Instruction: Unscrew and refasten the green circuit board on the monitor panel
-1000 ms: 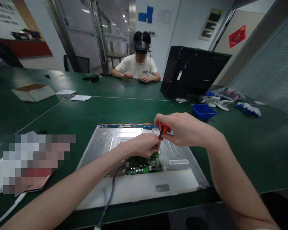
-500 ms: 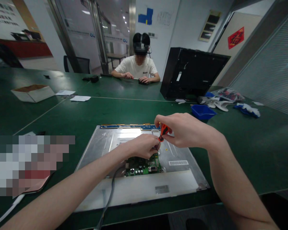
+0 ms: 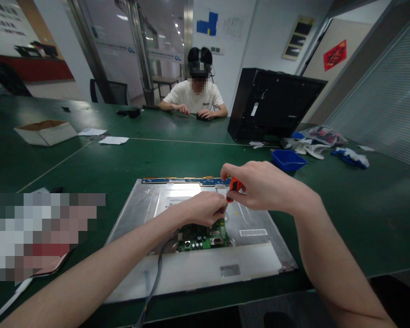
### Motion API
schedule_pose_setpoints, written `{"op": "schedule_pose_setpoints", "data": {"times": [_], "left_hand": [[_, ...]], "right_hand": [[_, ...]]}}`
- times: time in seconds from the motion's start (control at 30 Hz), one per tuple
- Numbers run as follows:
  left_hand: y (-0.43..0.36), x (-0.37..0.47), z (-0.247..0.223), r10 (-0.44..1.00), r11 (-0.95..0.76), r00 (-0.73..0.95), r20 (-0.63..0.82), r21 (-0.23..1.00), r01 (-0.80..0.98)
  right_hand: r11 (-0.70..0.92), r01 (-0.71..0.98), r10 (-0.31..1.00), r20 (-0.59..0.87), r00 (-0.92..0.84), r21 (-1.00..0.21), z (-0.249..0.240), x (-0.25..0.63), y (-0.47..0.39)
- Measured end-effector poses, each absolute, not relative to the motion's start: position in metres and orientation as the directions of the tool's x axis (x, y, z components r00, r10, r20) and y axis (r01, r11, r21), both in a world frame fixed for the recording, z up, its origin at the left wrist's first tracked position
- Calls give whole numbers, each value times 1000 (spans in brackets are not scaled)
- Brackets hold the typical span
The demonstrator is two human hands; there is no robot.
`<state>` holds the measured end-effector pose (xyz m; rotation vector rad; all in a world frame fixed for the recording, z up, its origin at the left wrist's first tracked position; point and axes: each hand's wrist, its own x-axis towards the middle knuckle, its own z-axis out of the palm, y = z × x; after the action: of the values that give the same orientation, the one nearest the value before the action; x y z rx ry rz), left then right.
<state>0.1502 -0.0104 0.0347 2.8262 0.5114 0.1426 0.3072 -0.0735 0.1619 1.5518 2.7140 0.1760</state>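
Note:
My right hand (image 3: 259,184) grips a screwdriver (image 3: 235,184) by its orange and black handle, with the shaft tilted down toward a green circuit board (image 3: 205,239). Curled in beside the shaft is my left hand (image 3: 207,207), its fingers closed low over the board. What these fingers hold is hidden, and so is the screwdriver's tip. The board sits on the metal back of a flat display panel (image 3: 256,222), which lies on the table. A narrow blue circuit strip (image 3: 177,181) runs along the panel's far edge. A dark cable (image 3: 157,273) leads from the board toward me.
On the green table (image 3: 177,155) stand a black monitor housing (image 3: 276,105), a blue tray (image 3: 289,159) and an open box (image 3: 46,133). Gloves (image 3: 350,156) lie at the right. A co-worker (image 3: 196,93) sits opposite, handling a small dark object. A white cable (image 3: 15,298) lies at the left.
The screwdriver handle has turned slightly in my right hand's fingers. My left hand stays where it was. The whole view has shifted very slightly.

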Motion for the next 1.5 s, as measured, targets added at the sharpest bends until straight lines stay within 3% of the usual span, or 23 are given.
{"op": "schedule_pose_setpoints", "data": {"times": [0.17, 0.4, 0.7, 1.07, 1.5], "left_hand": [[-13, 151, 38, 371, -897, 928, 26, 267, 351], [-12, 150, 37, 377, -899, 925, 45, 259, 354], [-8, 152, 34, 378, -876, 926, 20, 330, 351], [-7, 151, 33, 376, -884, 926, 22, 307, 351], [-7, 153, 33, 369, -882, 929, 20, 322, 344]], "right_hand": [[471, 863, 869, 74, -490, 184, 160, 308, -71], [493, 861, 859, 81, -505, 127, 164, 310, -74], [484, 860, 864, 66, -499, 162, 162, 308, -73], [488, 859, 865, 48, -500, 153, 163, 309, -77], [530, 845, 847, 14, -532, 65, 166, 310, -79]]}}
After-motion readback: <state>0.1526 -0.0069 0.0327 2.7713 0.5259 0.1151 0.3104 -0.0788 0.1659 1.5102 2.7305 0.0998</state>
